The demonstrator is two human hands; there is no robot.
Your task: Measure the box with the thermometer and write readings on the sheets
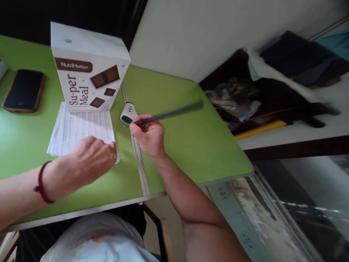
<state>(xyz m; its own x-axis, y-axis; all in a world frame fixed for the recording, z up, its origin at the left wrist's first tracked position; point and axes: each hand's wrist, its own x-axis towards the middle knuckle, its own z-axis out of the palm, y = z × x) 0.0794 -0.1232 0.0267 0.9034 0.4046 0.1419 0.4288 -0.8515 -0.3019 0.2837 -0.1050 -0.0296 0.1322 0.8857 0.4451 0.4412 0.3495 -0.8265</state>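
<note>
We grip a pen (169, 112) in our right hand (148, 136), while our loosely curled left hand (94, 156) holds nothing and rests on the printed sheet (79, 133), writing not begun.

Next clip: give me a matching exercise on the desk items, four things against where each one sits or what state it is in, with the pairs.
Things:
1. phone
2. Su-per Meal box
3. printed sheet
4. pen

Places or states:
A. pinched in the right hand, tilted above the green table
B. flat on the table, partly under the left hand
C. standing upright on the far edge of the sheet
D. lying screen-up near the table's left end, apart from the rest

Pairs: 1-D, 2-C, 3-B, 4-A
</note>
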